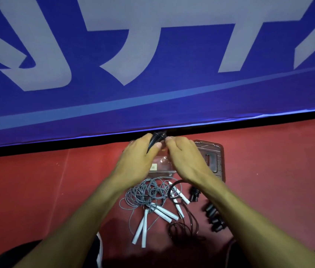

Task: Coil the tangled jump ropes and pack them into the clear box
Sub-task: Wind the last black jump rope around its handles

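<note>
Both my hands are out front over the clear box, which sits on the red floor just short of the blue banner.

Left hand: fingers curled round black ribbed handles, gripping them above the far end of the box. The handles tilt, tips pointing toward the banner.

Right hand: fingers bent, tips meeting the left hand's at the handles. Can't tell if it's pinching the handles, the cord, or just touching; the contact point is hidden behind the knuckles.

Box: transparent, mostly covered by my hands. A small label shows through the near wall. Contents not readable. Its lid lies flat just to the right, touching or nearly touching the box.

Rest of the ropes are on the floor, nearer to me than the box:
- grey rope tangle, loose overlapping loops, just in front of the box
- white handles, several, fanned out below the tangle and partly lying on it
- dark brown rope, loose loops, right of the white handles, overlapping one pair
- more black handles, partly hidden under my right forearm

My knees in dark fabric fill the bottom corners.
</note>
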Available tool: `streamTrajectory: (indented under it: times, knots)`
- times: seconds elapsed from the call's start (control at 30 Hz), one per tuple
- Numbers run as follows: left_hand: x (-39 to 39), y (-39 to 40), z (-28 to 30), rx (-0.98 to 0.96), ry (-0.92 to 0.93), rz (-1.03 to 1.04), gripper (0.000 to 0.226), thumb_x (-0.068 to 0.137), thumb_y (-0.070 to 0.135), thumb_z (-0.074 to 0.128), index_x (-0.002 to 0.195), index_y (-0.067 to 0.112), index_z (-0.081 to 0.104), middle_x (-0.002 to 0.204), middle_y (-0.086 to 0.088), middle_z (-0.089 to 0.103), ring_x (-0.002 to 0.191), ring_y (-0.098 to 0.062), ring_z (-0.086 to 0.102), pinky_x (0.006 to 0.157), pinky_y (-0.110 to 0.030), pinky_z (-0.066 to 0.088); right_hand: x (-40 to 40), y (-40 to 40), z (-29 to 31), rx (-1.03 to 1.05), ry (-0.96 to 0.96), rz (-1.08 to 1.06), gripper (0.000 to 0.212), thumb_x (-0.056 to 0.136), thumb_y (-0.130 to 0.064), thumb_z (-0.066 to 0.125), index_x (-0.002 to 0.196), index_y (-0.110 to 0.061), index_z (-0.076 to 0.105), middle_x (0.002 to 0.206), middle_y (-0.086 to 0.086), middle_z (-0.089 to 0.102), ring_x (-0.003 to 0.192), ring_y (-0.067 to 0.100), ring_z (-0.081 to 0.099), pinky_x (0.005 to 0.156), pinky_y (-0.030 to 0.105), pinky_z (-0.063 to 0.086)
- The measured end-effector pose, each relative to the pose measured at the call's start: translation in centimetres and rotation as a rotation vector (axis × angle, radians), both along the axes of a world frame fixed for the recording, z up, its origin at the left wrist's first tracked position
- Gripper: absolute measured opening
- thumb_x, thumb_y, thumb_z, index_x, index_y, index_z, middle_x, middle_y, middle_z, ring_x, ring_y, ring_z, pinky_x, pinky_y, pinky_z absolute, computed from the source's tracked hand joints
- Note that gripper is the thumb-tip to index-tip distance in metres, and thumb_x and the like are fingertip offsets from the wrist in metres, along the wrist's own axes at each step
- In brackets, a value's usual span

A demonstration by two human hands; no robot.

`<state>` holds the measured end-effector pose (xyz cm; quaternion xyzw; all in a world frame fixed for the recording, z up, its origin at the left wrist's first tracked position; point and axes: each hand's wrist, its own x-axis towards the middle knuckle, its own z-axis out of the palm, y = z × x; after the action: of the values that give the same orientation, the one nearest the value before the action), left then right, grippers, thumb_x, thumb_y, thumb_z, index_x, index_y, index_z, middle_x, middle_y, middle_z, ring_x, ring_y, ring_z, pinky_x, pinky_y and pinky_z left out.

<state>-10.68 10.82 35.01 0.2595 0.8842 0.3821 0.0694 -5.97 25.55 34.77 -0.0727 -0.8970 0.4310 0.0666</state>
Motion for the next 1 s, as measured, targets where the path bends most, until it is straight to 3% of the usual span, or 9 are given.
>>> streamTrajectory:
  times: [0.1,0.23,0.33,0.47,0.53,0.63,0.73,0.87,1.0]
  knots:
    - [0.7,0.8,0.3,-0.239,0.074,-0.016,0.021,0.106,0.038,0.037,0.103,0.018,0.042,0.098,-0.003,0.064,0.087,-0.033,0.062,0.076,-0.047,0.05,0.3,-0.1,0.4,0.046,-0.083,0.009,0.068,0.099,-0.067,0.025,0.066,-0.017,0.059,0.053,-0.004,0.049,0.06,0.018,0.051,0.063,0.036,0.042]
    - [1.5,1.2,0.3,-0.4,0.182,-0.055,0.022,0.106,0.043,0.028,0.101,0.022,0.029,0.098,0.0,0.051,0.09,-0.031,0.058,0.067,-0.041,0.039,0.2,0.5,0.5,-0.015,-0.113,0.016,0.07,0.1,-0.062,0.04,0.063,-0.003,0.051,0.052,-0.001,0.036,0.051,0.016,0.034,0.056,0.034,0.03]
    - [1.3,1.2,0.3,-0.306,0.077,-0.076,0.02,0.106,0.04,0.033,0.096,0.022,0.03,0.093,0.003,0.051,0.084,-0.025,0.055,0.067,-0.04,0.039,0.1,0.6,0.7,-0.153,-0.133,0.051,0.054,0.102,-0.052,0.045,0.065,-0.012,0.049,0.059,0.002,0.038,0.052,0.014,0.032,0.055,0.032,0.028]
    - [1.0,1.0,0.6,-0.107,-0.186,-0.089,0.018,0.104,0.034,0.047,0.096,0.022,0.037,0.087,0.003,0.062,0.073,-0.014,0.06,0.065,-0.038,0.047,-0.1,0.5,0.7,-0.13,-0.106,0.09,0.048,0.106,-0.039,0.04,0.067,-0.015,0.052,0.055,-0.007,0.047,0.049,0.006,0.04,0.054,0.025,0.033]
    - [0.6,0.4,0.9,-0.035,-0.179,-0.069,0.017,0.099,0.032,0.058,0.098,0.02,0.046,0.085,0.003,0.071,0.078,-0.014,0.066,0.075,-0.043,0.052,0.1,0.7,0.8,-0.162,-0.098,0.14,0.049,0.108,-0.036,0.038,0.068,-0.014,0.056,0.051,-0.01,0.052,0.048,0.002,0.043,0.053,0.018,0.032]
    - [0.3,-0.2,1.2,0.034,-0.155,-0.079,0.019,0.095,0.027,0.066,0.091,0.019,0.049,0.072,0.003,0.073,0.07,-0.013,0.07,0.07,-0.045,0.054,0.4,0.8,0.9,-0.148,-0.054,0.208,0.049,0.109,-0.032,0.036,0.073,-0.011,0.062,0.061,-0.004,0.067,0.055,0.001,0.049,0.057,0.017,0.034]
    - [0.3,-0.3,1.4,0.07,-0.213,-0.135,0.017,0.099,0.027,0.061,0.093,0.021,0.046,0.068,-0.007,0.069,0.059,-0.02,0.07,0.057,-0.047,0.054,0.1,1.2,0.8,0.057,-0.003,0.147,0.05,0.106,-0.048,0.036,0.073,-0.018,0.058,0.064,-0.001,0.063,0.063,0.01,0.057,0.063,0.031,0.041]
    - [-0.1,-0.3,1.1,0.138,-0.245,-0.104,0.02,0.098,0.032,0.06,0.086,0.03,0.044,0.061,-0.003,0.059,0.048,-0.016,0.053,0.048,-0.03,0.045,0.2,1.9,1.0,0.294,0.004,0.054,0.062,0.097,-0.068,0.024,0.07,-0.018,0.05,0.061,0.002,0.056,0.065,0.023,0.055,0.064,0.04,0.044]
    - [-0.3,-0.5,0.8,0.127,-0.115,-0.044,0.022,0.097,0.032,0.063,0.087,0.025,0.044,0.063,-0.004,0.063,0.052,-0.011,0.052,0.053,-0.024,0.041,0.1,1.7,0.8,0.174,-0.028,0.067,0.072,0.101,-0.065,0.024,0.064,-0.008,0.047,0.051,0.003,0.046,0.053,0.019,0.047,0.059,0.037,0.04]
